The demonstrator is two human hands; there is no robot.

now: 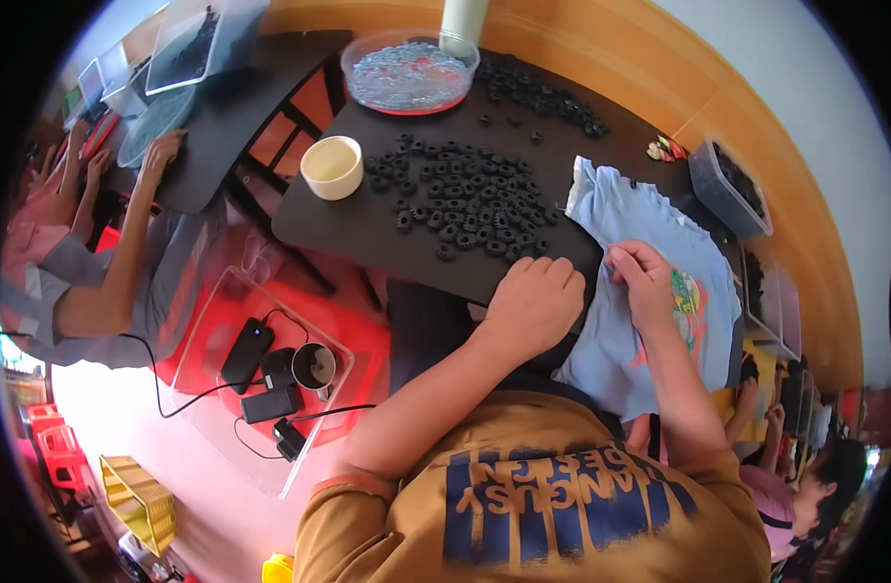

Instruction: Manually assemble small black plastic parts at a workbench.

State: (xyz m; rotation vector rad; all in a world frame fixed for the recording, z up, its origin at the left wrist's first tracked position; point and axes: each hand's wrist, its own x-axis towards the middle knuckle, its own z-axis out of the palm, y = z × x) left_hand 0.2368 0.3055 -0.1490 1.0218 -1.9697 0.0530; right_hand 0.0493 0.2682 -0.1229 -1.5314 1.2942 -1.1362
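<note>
My left hand (538, 303) is closed in a fist at the near edge of the dark table (377, 233); anything inside it is hidden. To its right, my right hand (640, 277) is curled in a pinch above a light blue shirt (615, 321) with a colourful print, and I cannot make out what is between its fingertips. Just beyond my left hand, many small black ribbed plastic parts (474, 189) lie in a loose heap. The shirt is spread over the table's right side and hangs toward my lap.
A round clear tub (406, 102) of small silvery pieces and a cream bowl (331, 185) stand on the table. More black parts (542, 92) lie at the back. A plastic bin (727, 194) is at right. At left, a red stool (358, 355) holds a mug (314, 369) and power adapters (273, 401). Co-workers sit on both sides.
</note>
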